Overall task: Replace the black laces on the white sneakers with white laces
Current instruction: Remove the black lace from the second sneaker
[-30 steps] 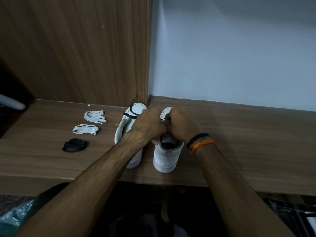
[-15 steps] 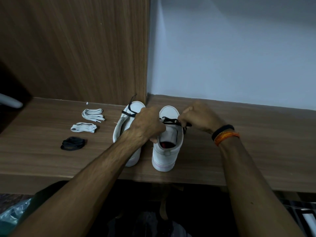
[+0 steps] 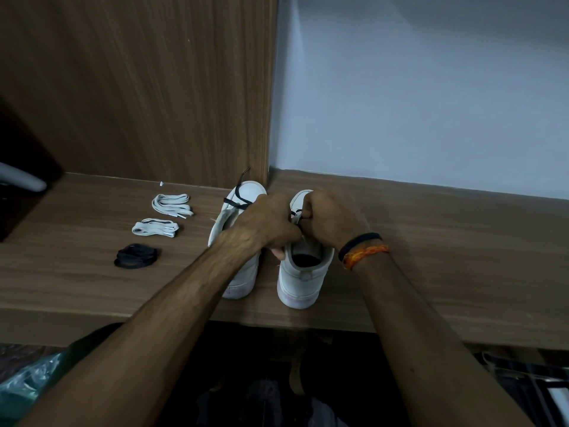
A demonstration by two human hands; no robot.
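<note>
Two white sneakers stand heel-toward-me on the wooden shelf (image 3: 446, 257). My left hand (image 3: 269, 224) grips the top of the right sneaker (image 3: 303, 272) from its left side. My right hand (image 3: 331, 217) pinches that sneaker's black lace (image 3: 297, 214) over the tongue. The left sneaker (image 3: 238, 211) has a black lace (image 3: 238, 192) loose across its toe. Two bundled white laces (image 3: 171, 204) (image 3: 155, 228) and a coiled black lace (image 3: 137, 256) lie to the left.
A wooden panel (image 3: 154, 87) rises behind the left sneaker and a pale wall (image 3: 431, 87) behind the right. The shelf's front edge runs just below the heels. A small white scrap (image 3: 161, 182) lies near the panel.
My right hand had pulled the black lace out to the right, then came back in over the tongue beside my left hand.
</note>
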